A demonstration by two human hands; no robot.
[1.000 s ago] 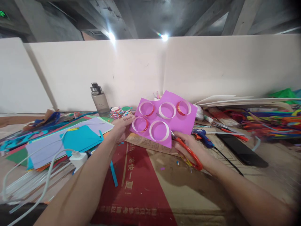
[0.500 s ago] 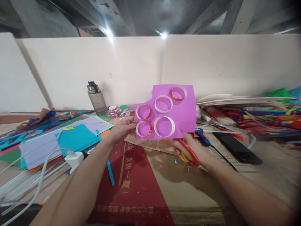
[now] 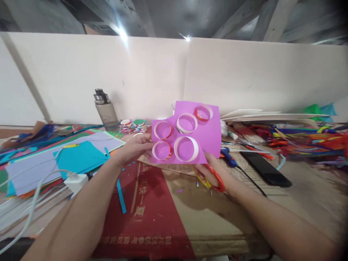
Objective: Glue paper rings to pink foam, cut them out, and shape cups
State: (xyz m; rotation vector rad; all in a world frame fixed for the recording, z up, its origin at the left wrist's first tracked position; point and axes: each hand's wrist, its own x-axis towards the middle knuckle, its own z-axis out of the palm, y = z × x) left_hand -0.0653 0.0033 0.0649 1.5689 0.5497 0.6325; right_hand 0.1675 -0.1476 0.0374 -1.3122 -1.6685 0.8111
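Note:
A purple sheet of paper (image 3: 210,136) is held up above the cardboard, tilted toward me. Several short paper rings stand on it, among them a white one (image 3: 195,149) and a red-sided one (image 3: 201,115). My left hand (image 3: 138,146) is closed on the sheet's left edge, thumb and fingers pinching it. Below the lower right edge, my right hand (image 3: 214,168) has its fingers in the handles of scissors (image 3: 219,181), red on one side and yellow on the other. The sheet hides most of the blades and some of the right fingers.
A flattened cardboard box (image 3: 152,221) covers the table in front of me. Coloured paper (image 3: 81,156) and a white plug (image 3: 76,183) lie left. A bottle (image 3: 106,112) stands behind. At right are a blue glue gun (image 3: 228,157), a black phone (image 3: 265,168) and pipe cleaners (image 3: 312,141).
The whole scene has shifted a little leftward as the view turned. The sheet tilts slightly further back and sits marginally lower. Both hands keep their holds.

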